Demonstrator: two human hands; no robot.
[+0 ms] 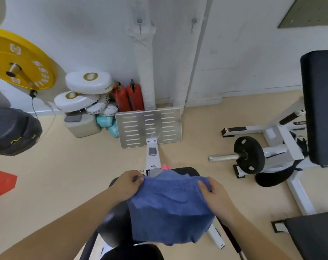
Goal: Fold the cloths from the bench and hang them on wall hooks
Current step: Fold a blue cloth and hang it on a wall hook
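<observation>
A blue cloth hangs spread between my hands above the black bench pad. My left hand pinches its upper left corner and my right hand pinches its upper right corner. Behind the blue cloth's top edge, a grey cloth and a pink cloth lie on the bench, mostly hidden. Two wall hooks sit high on the white wall straight ahead, both bare.
A metal footplate stands past the bench. White pads, red bags and a box crowd the left wall base, under a yellow weight plate. A white machine with a black plate stands at the right.
</observation>
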